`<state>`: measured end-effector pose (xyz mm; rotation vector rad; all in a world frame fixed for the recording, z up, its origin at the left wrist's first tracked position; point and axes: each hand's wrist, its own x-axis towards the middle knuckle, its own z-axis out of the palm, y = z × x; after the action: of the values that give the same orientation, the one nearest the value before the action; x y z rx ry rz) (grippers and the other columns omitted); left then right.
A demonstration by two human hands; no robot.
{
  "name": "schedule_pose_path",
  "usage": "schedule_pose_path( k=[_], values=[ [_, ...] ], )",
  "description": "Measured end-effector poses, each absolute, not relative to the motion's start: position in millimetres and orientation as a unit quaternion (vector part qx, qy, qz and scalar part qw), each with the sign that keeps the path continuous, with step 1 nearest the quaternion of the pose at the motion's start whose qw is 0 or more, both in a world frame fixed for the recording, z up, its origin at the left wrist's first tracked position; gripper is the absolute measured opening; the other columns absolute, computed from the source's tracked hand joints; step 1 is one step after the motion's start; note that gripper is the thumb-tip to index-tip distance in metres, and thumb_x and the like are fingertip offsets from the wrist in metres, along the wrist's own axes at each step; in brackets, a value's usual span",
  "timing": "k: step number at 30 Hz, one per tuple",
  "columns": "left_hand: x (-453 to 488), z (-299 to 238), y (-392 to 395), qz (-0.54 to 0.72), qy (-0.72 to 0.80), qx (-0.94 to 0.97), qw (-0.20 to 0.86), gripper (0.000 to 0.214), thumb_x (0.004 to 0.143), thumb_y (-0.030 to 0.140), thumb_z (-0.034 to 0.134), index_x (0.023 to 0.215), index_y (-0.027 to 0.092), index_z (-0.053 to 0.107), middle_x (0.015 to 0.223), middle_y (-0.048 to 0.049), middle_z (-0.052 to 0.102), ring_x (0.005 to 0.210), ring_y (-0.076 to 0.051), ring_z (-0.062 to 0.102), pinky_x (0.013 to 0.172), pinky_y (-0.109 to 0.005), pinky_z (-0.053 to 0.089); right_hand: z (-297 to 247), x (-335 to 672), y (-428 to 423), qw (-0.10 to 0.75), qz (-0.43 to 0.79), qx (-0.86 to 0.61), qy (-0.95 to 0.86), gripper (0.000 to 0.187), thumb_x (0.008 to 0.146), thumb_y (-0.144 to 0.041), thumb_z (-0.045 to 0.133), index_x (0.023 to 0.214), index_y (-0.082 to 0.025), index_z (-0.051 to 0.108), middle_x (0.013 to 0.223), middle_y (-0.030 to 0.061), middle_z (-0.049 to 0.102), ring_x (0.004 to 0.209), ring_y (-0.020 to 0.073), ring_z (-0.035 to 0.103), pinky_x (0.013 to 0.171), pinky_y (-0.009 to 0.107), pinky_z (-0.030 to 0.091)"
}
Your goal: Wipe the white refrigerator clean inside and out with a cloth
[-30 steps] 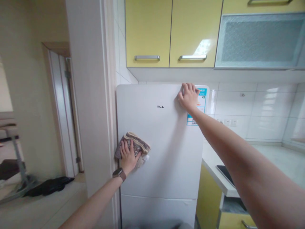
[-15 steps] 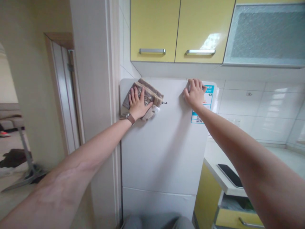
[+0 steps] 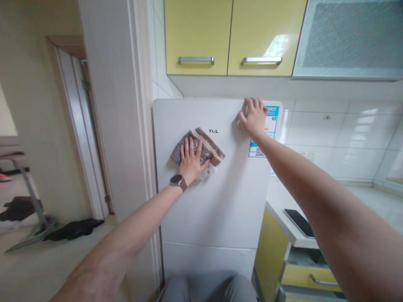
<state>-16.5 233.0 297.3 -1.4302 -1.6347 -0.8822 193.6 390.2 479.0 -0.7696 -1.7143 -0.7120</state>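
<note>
My left hand (image 3: 191, 165) lies flat with fingers spread on a folded, brown patterned cloth (image 3: 217, 153), pressing it to the white fridge door (image 3: 208, 209). The cloth is just below the TCL lettering, and a whitish tag sticks out under the hand. At the door's top edge, my right hand (image 3: 254, 117) is closed, its fingers bent over the rim next to a blue and white label (image 3: 272, 121). The fingertips are partly hidden there.
Yellow cabinets (image 3: 197, 33) with metal handles hang above the fridge. To the right, a phone-like dark slab (image 3: 299, 222) lies on the white counter (image 3: 294, 239), over a yellow drawer (image 3: 302, 274). A pale door frame (image 3: 116, 126) borders the fridge's left side.
My left hand and the cloth have slid down and slightly right across the door, uncovering the lettering. My right hand stays at the top edge. The view has shifted a little.
</note>
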Motion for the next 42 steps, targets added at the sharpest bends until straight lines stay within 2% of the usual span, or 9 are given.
schedule_pose_path(
  k=[5, 10, 15, 24, 28, 31, 34, 39, 42],
  values=[
    [0, 186, 233, -0.265, -0.678, -0.582, 0.363, 0.083, 0.095, 0.054, 0.063, 0.166, 0.018, 0.039, 0.173, -0.0218, 0.029, 0.162, -0.043, 0.018, 0.131, -0.065, 0.021, 478, 194, 397, 0.562, -0.304, -0.301, -0.708, 0.058, 0.101, -0.044, 0.036, 0.155, -0.026, 0.044, 0.155, 0.0135, 0.048, 0.147, 0.0395, 0.032, 0.112, 0.058, 0.033],
    [4, 171, 240, -0.28, -0.676, -0.566, 0.38, 0.084, 0.094, 0.055, 0.064, 0.166, 0.019, 0.038, 0.172, -0.0214, 0.031, 0.162, -0.043, 0.02, 0.13, -0.065, 0.026, 480, 196, 399, 0.565, -0.292, -0.299, -0.711, 0.059, 0.099, -0.04, 0.037, 0.155, -0.027, 0.046, 0.154, 0.0138, 0.05, 0.146, 0.0404, 0.035, 0.11, 0.059, 0.035],
    [6, 232, 245, -0.286, -0.647, -0.587, 0.395, 0.09, 0.094, 0.057, 0.065, 0.168, 0.019, 0.033, 0.175, -0.0212, 0.022, 0.163, -0.042, 0.014, 0.132, -0.063, 0.019, 485, 200, 398, 0.572, -0.272, -0.283, -0.72, 0.056, 0.099, -0.037, 0.033, 0.151, -0.024, 0.052, 0.149, 0.0161, 0.056, 0.142, 0.0398, 0.043, 0.109, 0.061, 0.037],
    [21, 407, 270, -0.377, -0.586, -0.586, 0.413, 0.097, 0.091, 0.054, 0.068, 0.17, 0.019, 0.024, 0.18, -0.0127, 0.006, 0.166, -0.039, -0.001, 0.134, -0.06, 0.002, 485, 200, 400, 0.576, -0.274, -0.282, -0.716, 0.056, 0.105, -0.045, 0.026, 0.15, -0.025, 0.053, 0.147, 0.0147, 0.058, 0.14, 0.0396, 0.044, 0.109, 0.059, 0.037],
    [25, 433, 279, -0.401, -0.578, -0.566, 0.43, 0.096, 0.093, 0.056, 0.064, 0.171, 0.02, 0.021, 0.18, -0.0091, 0.006, 0.166, -0.037, -0.005, 0.133, -0.061, 0.001, 486, 199, 404, 0.593, -0.265, -0.266, -0.712, 0.06, 0.108, -0.051, 0.018, 0.145, -0.024, 0.056, 0.143, 0.0149, 0.06, 0.136, 0.0367, 0.046, 0.109, 0.057, 0.037],
    [29, 410, 278, -0.377, -0.582, -0.569, 0.442, 0.095, 0.095, 0.054, 0.061, 0.171, 0.019, 0.017, 0.18, -0.0111, 0.004, 0.165, -0.038, -0.004, 0.133, -0.062, 0.001, 487, 199, 404, 0.599, -0.249, -0.258, -0.716, 0.062, 0.108, -0.054, 0.015, 0.14, -0.023, 0.058, 0.141, 0.0146, 0.061, 0.135, 0.0351, 0.047, 0.108, 0.057, 0.038],
    [35, 359, 272, -0.331, -0.579, -0.594, 0.45, 0.091, 0.096, 0.052, 0.06, 0.171, 0.018, 0.02, 0.179, -0.0148, 0.005, 0.165, -0.039, 0.0, 0.133, -0.062, 0.004, 489, 200, 403, 0.597, -0.237, -0.251, -0.724, 0.063, 0.108, -0.056, 0.016, 0.138, -0.022, 0.059, 0.141, 0.0148, 0.06, 0.136, 0.0346, 0.047, 0.107, 0.056, 0.038],
    [42, 244, 266, -0.212, -0.556, -0.685, 0.42, 0.085, 0.096, 0.054, 0.063, 0.168, 0.023, 0.031, 0.177, -0.0156, 0.02, 0.165, -0.038, 0.012, 0.133, -0.059, 0.017, 488, 199, 406, 0.594, -0.234, -0.258, -0.725, 0.063, 0.107, -0.058, 0.016, 0.14, -0.023, 0.058, 0.144, 0.0145, 0.059, 0.137, 0.0343, 0.045, 0.107, 0.057, 0.038],
    [44, 186, 268, -0.142, -0.527, -0.744, 0.386, 0.079, 0.097, 0.057, 0.06, 0.167, 0.028, 0.036, 0.175, -0.0107, 0.029, 0.163, -0.033, 0.024, 0.131, -0.053, 0.027, 486, 198, 408, 0.588, -0.256, -0.26, -0.722, 0.063, 0.106, -0.059, 0.018, 0.144, -0.023, 0.055, 0.145, 0.016, 0.057, 0.137, 0.0362, 0.044, 0.107, 0.057, 0.037]
  ],
)
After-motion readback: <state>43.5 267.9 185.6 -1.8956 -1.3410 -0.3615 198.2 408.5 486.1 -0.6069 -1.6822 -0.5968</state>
